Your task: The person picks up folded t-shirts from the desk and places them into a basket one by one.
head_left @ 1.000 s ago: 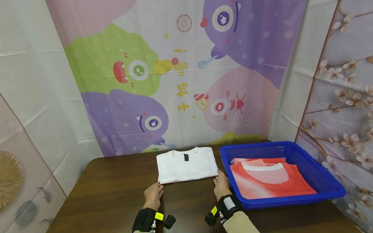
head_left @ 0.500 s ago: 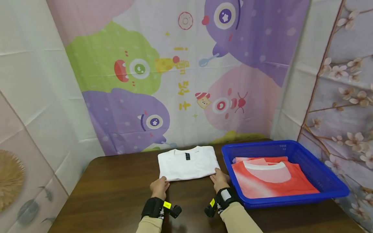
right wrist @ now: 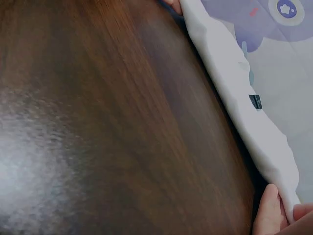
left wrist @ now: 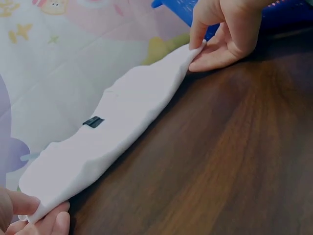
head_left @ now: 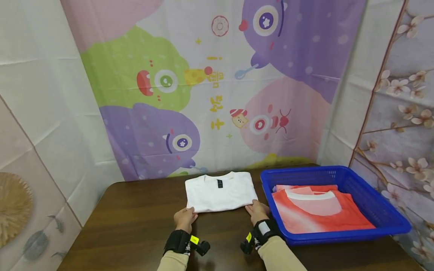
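A folded white T-shirt (head_left: 220, 191) with a dark neck label lies on the brown table (head_left: 129, 218), collar toward the wall. My left hand (head_left: 190, 212) pinches its near left corner. My right hand (head_left: 252, 207) pinches its near right corner. In the left wrist view the T-shirt (left wrist: 122, 122) stretches between my left fingers (left wrist: 36, 218) and the right hand (left wrist: 220, 39), its near edge slightly raised off the wood. The right wrist view shows the T-shirt (right wrist: 234, 83) from the side, with my right fingers (right wrist: 271, 210) on its corner.
A blue plastic basket (head_left: 298, 176) stands right of the T-shirt and holds a folded orange-red and white shirt (head_left: 318, 210). A cartoon-printed cloth backdrop (head_left: 210, 86) hangs behind the table. Bare wood lies to the left and in front of my hands.
Both hands moved forward from the bare table to the T-shirt's near corners and took hold of them. The T-shirt and the basket have stayed in place.
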Motion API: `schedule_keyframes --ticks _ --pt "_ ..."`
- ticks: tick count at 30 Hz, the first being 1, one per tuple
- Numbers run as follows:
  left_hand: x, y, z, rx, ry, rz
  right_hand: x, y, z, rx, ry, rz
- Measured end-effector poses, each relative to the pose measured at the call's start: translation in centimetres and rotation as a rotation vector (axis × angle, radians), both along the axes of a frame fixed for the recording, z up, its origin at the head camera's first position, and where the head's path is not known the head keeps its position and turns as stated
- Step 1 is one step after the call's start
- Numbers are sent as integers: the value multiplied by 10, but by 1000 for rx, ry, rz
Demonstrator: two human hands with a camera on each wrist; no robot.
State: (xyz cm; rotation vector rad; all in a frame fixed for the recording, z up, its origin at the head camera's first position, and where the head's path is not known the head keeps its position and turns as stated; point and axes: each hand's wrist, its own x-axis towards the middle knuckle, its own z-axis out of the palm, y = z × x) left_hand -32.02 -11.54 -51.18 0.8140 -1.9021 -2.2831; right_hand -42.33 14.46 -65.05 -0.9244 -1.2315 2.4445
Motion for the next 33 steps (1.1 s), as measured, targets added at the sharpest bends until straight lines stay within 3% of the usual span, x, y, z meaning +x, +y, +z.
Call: schedule_keyframes --ticks 4,7,11,15,26,33 --pt "4 0 1 -28 -9 2 6 1 -5 -19 49 -5" --pt "6 -1 -3 -41 -5 -9 35 -7 30 -3 17 9" --pt "12 -4 -10 -42 25 -28 88 -26 103 44 -51 32" --pt "24 -5 -5 -74 28 -59 118 -30 137 36 -59 83" --pt "49 -11 -1 -84 46 -110 148 -29 142 131 -78 173" --pt "62 -16 0 -107 10 -127 166 -24 142 115 -79 258"
